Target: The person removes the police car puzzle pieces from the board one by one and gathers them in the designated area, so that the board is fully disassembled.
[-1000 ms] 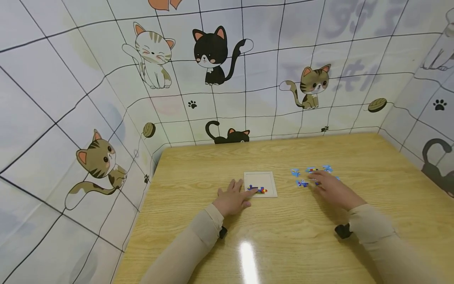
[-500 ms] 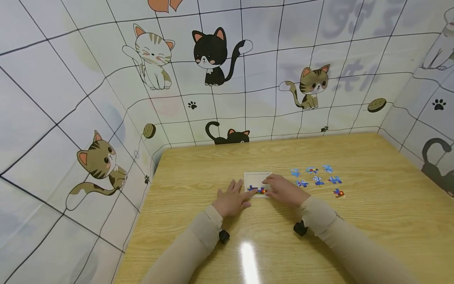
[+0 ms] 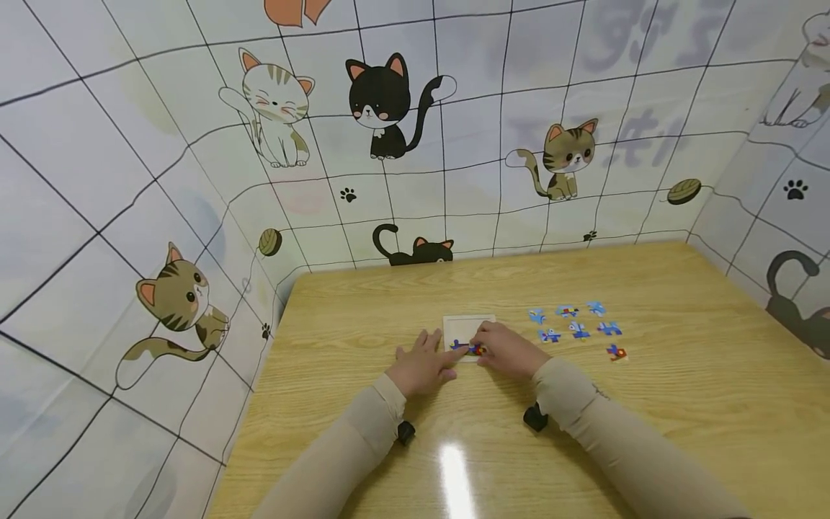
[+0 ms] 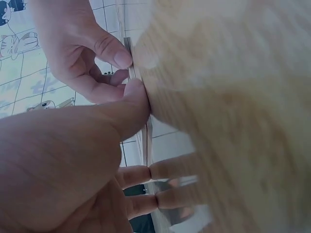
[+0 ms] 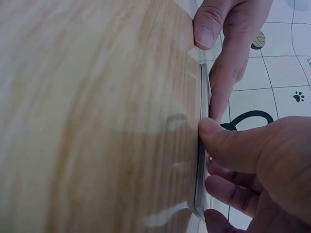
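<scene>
A small white square puzzle tray (image 3: 468, 322) lies flat near the middle of the light wooden table (image 3: 681, 404), with a short row of blue and red puzzle pieces (image 3: 468, 348) already set along its near edge. The left hand (image 3: 423, 366) rests on the table at the tray's near left corner, fingers straight and spread, their tips touching the tray's left edge; it grips nothing. The right hand (image 3: 509, 349) lies over the tray's near right part, its fingers bent down onto the placed pieces. The right wrist view shows its thumb (image 5: 221, 141) pressed against the tray's thin edge (image 5: 201, 141), but whether the fingers pinch a piece cannot be told. The two hands are close together, almost touching over the tray. To the right of the tray, well apart from both hands, seven loose blue puzzle pieces (image 3: 576, 322) lie scattered on the table. Cat-patterned wall panels (image 3: 389, 130) stand around the far and side edges of the table.
</scene>
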Tool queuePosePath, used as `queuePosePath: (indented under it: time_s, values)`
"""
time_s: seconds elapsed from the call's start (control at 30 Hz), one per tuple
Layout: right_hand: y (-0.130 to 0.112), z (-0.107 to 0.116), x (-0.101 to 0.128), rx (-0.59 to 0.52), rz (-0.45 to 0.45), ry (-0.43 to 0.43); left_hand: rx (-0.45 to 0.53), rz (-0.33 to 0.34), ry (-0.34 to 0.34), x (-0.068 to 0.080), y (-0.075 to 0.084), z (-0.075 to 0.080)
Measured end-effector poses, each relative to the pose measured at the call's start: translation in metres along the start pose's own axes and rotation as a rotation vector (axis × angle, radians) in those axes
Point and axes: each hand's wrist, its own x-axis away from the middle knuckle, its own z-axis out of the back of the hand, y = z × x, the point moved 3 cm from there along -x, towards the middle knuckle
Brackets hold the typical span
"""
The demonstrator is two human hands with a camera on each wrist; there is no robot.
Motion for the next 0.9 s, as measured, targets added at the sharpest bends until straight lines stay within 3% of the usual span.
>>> queuePosePath:
  time_s: [0.27, 0.63, 0.9]
  values:
    - [0.001, -0.002, -0.001, -0.044, -0.033, -0.010, 0.030, -0.015, 0.001, -0.001, -0.006, -0.002]
    - [0.002, 0.000, -0.005, -0.010, -0.070, -0.011, 0.029, -0.046, 0.014, 0.001, -0.008, 0.001]
    - [-0.005, 0.004, -0.012, -0.019, -0.113, -0.087, 0.023, -0.030, 0.020, 0.003, -0.010, 0.001]
